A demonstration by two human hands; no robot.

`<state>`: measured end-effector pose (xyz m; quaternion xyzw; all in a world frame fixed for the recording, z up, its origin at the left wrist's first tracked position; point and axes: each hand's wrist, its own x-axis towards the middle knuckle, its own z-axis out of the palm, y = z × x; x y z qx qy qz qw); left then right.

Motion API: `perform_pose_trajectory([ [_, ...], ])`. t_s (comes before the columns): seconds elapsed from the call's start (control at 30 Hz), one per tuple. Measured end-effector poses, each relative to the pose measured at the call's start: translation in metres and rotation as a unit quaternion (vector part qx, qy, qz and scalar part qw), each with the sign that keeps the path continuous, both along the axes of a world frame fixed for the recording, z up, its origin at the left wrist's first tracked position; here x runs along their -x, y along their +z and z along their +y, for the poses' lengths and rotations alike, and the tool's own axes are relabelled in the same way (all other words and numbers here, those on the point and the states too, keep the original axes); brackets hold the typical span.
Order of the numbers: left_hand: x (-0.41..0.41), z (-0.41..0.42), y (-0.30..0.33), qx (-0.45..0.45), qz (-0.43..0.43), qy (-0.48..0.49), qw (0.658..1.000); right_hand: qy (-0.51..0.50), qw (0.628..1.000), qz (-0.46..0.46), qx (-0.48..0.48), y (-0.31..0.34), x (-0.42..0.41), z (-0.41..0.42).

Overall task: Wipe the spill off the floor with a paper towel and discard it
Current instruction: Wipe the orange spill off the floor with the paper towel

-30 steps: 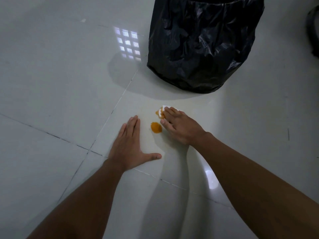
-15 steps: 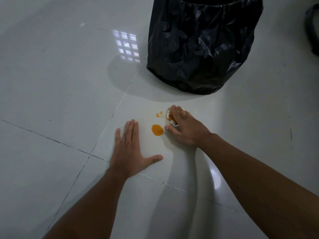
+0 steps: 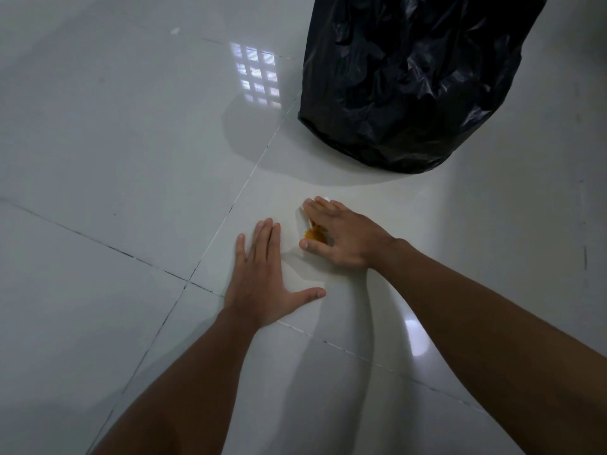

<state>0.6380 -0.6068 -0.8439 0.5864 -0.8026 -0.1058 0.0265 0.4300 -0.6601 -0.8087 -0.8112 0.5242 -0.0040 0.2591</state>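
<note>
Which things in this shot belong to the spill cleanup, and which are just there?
Part of the job:
paper towel, under the right hand
orange spill
black bin bag
floor

Just there:
left hand, flat on the floor, holding nothing
window reflection

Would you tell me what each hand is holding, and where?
Right hand pinches the paper towel, bunched under its fingers. Left hand holds nothing.

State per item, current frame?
Left hand: flat on the floor, fingers spread, empty.
Right hand: pressing the towel down.
Towel: wadded under the right hand, stained orange.
Spill: orange, partly covered by the hand.
Bin: upright, lined with a black bag.
</note>
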Motion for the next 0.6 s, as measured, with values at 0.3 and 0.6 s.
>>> perform_pose_trajectory([
  [0.3,0.001,0.000,-0.001,0.005,0.012,-0.004,1.000,0.048,0.998,-0.010,0.038,-0.007,-0.017,0.027],
  [0.6,0.001,0.000,-0.002,0.013,0.006,-0.012,1.000,0.082,0.995,-0.003,0.063,-0.007,0.000,0.058],
])
